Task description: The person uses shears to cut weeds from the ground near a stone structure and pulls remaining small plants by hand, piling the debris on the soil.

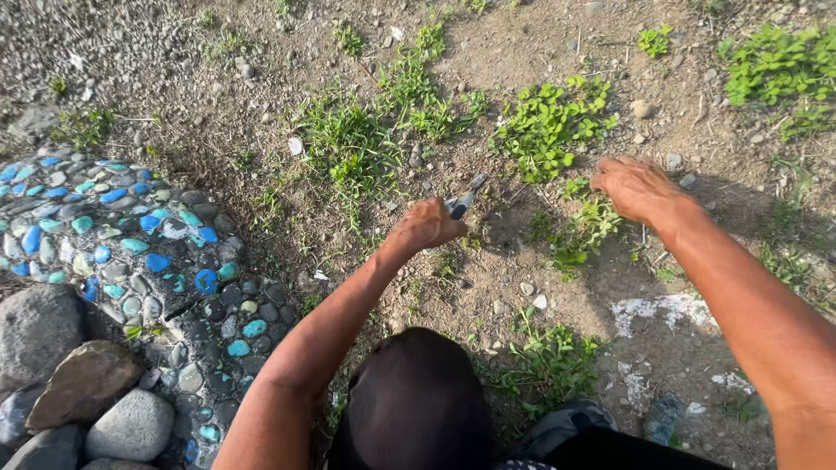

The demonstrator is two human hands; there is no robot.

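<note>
My left hand (pixel 427 226): closed in a fist round a small dark-handled tool (pixel 464 198), its tip over bare dirt (pixel 496 278) just beside a grass tuft (pixel 353 148).

My right hand (pixel 634 187): fingers curled down, knuckles up, resting on a leafy weed (pixel 585 228); whether it grips the stems I cannot tell.

Ahead of both: a broad-leaved weed patch (pixel 549 126).

To my left: blue and grey pebble paving (pixel 131 252), larger stones (pixel 87 383) at its near edge.
</note>
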